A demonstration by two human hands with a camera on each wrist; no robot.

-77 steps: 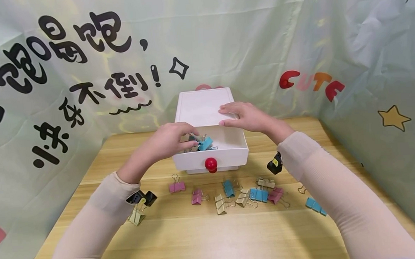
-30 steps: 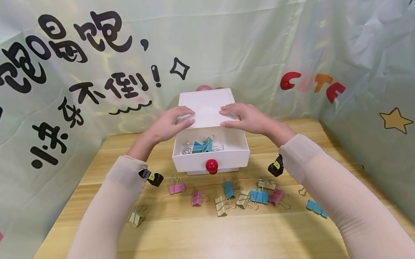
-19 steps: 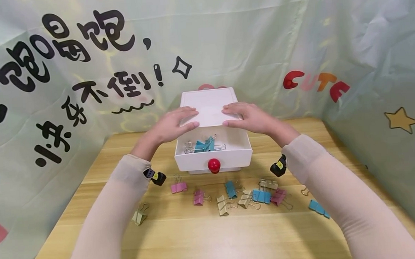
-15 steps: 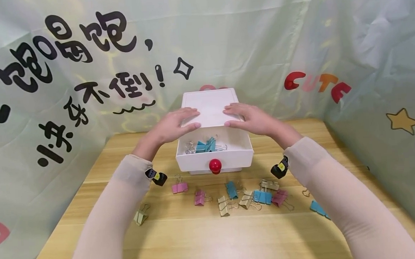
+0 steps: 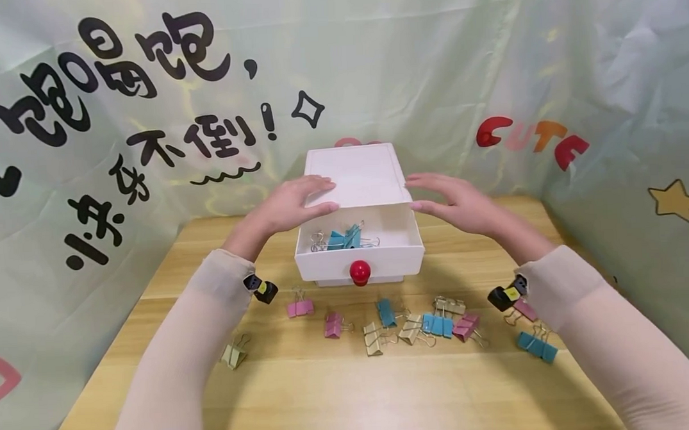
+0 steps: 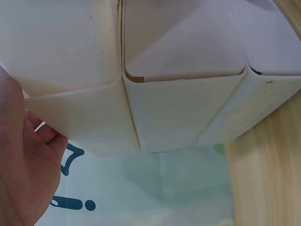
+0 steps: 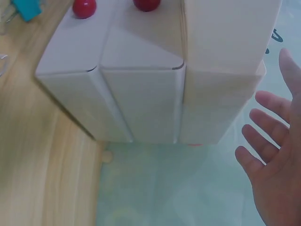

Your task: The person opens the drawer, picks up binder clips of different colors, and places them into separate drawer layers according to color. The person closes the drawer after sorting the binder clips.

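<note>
A white drawer box (image 5: 357,173) stands at the back of the table. Its top drawer (image 5: 324,267), with a red knob (image 5: 360,272), is pulled out. Blue binder clips (image 5: 345,238) lie inside it, their wire handles sticking out. My left hand (image 5: 283,208) rests on the box's upper left edge, its fingertips on the lid and its thumb by the front rim. The left wrist view has the fingers against the box's side. My right hand (image 5: 459,203) is off to the right, fingers spread and holding nothing; the right wrist view shows a gap between it and the box.
Loose binder clips lie before the box: pink (image 5: 333,325), blue (image 5: 386,313) and cream (image 5: 372,339) ones, several bunched right of centre. Another cream clip (image 5: 234,354) lies by my left sleeve, a blue clip (image 5: 537,346) by the right. A printed cloth (image 5: 401,58) hangs behind.
My left hand has gone from the clips in the drawer to the box's upper edge. My right hand has since lifted off the box and moved right, uncovering clips on the right.
</note>
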